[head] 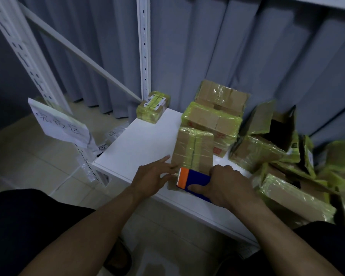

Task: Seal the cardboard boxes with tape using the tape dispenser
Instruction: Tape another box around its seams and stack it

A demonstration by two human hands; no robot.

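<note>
R hand (225, 184) grips tape dispenser (193, 181) on box (193, 150) at tabletop's (143, 140) near edge; L hand (153, 178) flat, steadying. Box prob. light, tape-slick: hold sides.

By the right hand (225, 186), the tape dispenser (195, 179) is deep blue with an orange front. Just beyond that hand, the cardboard box (193, 148) is brown with yellow-green tape stripes, on a white table (139, 140).
</note>
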